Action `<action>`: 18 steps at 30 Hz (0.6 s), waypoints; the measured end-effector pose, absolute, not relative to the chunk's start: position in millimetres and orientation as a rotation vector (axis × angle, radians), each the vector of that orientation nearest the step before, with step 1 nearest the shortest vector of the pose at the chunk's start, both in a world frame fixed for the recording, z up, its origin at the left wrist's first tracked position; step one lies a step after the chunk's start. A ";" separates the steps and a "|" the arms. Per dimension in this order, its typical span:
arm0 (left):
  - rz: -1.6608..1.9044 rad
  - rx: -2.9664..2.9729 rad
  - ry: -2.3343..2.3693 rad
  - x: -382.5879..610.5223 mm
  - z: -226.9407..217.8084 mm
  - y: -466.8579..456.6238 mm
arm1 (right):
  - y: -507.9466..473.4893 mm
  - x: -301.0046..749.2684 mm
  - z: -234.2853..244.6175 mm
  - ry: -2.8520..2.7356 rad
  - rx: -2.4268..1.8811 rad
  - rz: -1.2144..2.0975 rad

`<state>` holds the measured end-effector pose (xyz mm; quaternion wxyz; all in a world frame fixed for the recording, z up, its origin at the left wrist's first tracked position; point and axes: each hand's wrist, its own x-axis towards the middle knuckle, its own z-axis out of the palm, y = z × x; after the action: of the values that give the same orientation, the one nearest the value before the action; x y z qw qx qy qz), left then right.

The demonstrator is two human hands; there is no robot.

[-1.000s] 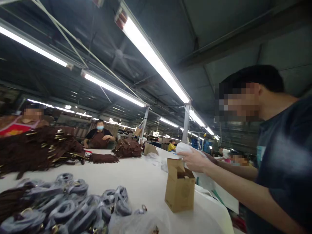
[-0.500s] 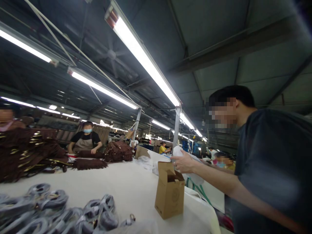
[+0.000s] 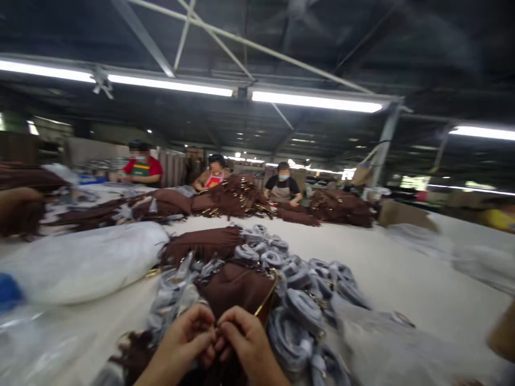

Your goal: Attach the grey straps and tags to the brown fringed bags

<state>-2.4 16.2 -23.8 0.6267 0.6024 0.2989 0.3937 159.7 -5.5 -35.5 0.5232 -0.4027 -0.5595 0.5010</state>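
Note:
My left hand [image 3: 187, 340] and my right hand [image 3: 251, 343] meet low in the middle of the view. Both are closed, thumbs and fingertips pinched together and nearly touching. Whatever lies between the fingertips is too small and blurred to name. Just beyond them is a dark brown fabric piece [image 3: 235, 289], with a gold-coloured strip [image 3: 267, 295] along its right side. Brown fringe [image 3: 137, 354] shows left of my left wrist. Grey coiled straps [image 3: 303, 311], seemingly wrapped in clear plastic, crowd both sides of the brown piece.
A stuffed white plastic bag [image 3: 92, 262] lies left on the white table [image 3: 322, 238]. Clear plastic [image 3: 386, 343] spreads at right. Brown fringed goods [image 3: 237, 195] are heaped along the far side, where several co-workers sit, one in a red top [image 3: 155, 169]. A cardboard box edge [image 3: 502, 335] shows at right.
My view has swung left and down. The nearby person in the dark shirt has left the picture and the box is only at its right edge; both my hands now show.

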 end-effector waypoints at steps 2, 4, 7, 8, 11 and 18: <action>0.932 1.344 0.784 -15.4 -21.1 10.6 | -4.9 144.9 -40.4 -1.338 -0.928 1.236; 0.942 1.338 0.818 -11.2 -16.2 7.5 | -5.9 149.0 -37.4 -1.367 -0.948 1.216; 0.942 1.368 0.829 -1.6 -11.4 5.5 | -9.7 159.7 -30.1 -1.441 -1.000 1.153; 0.939 1.378 0.833 -0.7 -11.1 5.3 | -10.9 160.9 -28.4 -1.466 -1.018 1.123; 0.959 1.411 0.837 -2.0 -13.5 5.0 | -13.9 158.5 -25.1 -1.567 -1.059 1.011; 0.948 1.515 0.884 1.7 -12.2 -4.0 | -19.2 156.6 -17.4 -1.861 -1.031 0.523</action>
<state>1.7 -4.0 -12.2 0.5429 0.6382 0.3724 0.3991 156.6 -19.2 -17.4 0.4577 -0.4185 -0.7553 0.2121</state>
